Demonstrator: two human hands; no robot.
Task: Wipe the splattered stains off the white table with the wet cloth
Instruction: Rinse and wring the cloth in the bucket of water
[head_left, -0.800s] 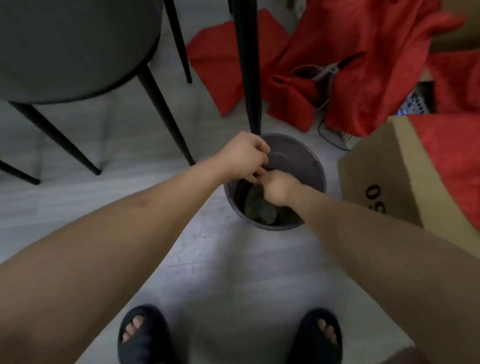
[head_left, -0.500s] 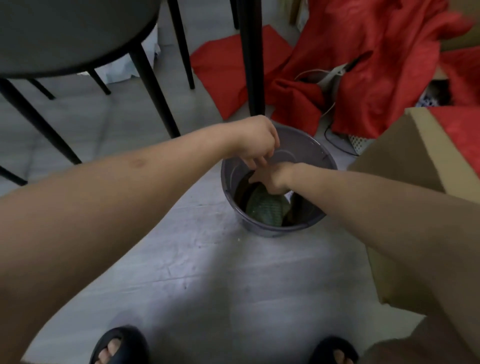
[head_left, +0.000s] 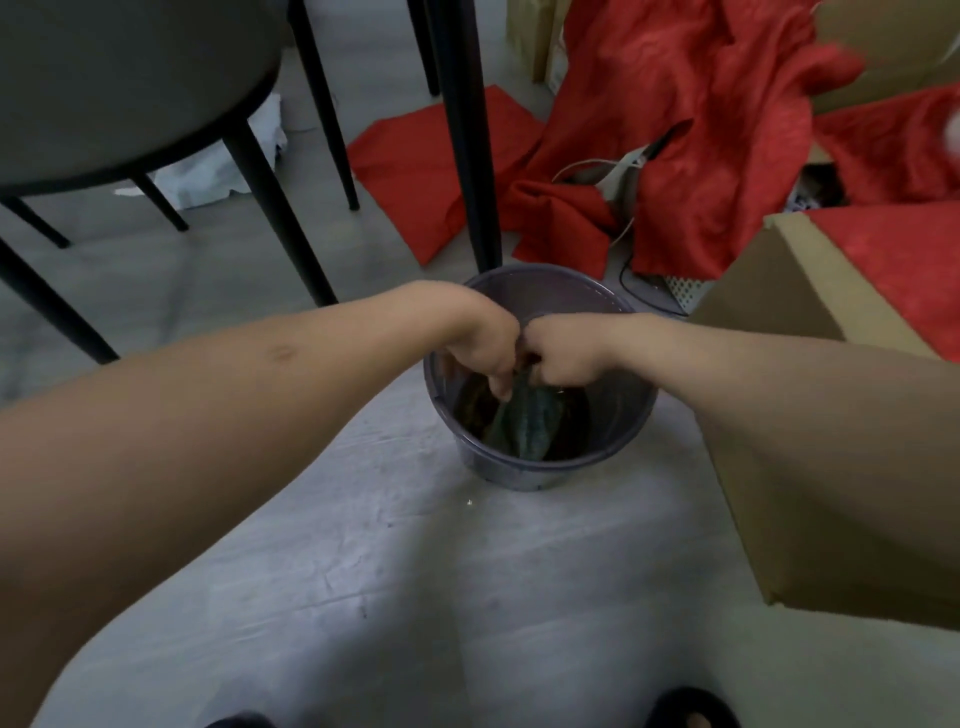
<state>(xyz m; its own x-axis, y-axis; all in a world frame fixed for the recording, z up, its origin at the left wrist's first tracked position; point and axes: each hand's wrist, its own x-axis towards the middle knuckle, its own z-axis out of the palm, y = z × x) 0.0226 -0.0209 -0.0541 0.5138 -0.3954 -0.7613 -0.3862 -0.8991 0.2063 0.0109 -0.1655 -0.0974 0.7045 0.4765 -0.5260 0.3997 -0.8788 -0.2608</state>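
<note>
We've both fists, left hand (head_left: 485, 343) & right hand (head_left: 558, 353), clenched on dark green wet cloth (head_left: 524, 421); it hangs toward 6 o'clock into grey plastic bucket (head_left: 623, 431).

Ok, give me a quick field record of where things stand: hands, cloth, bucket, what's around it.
left hand: grips the cloth over the bucket
right hand: grips the cloth, knuckles against the left hand
cloth: dark green, hanging into the bucket
bucket: grey plastic, on the floor
near it: black table leg behind, cardboard box to the right
white table top: not in view
</note>
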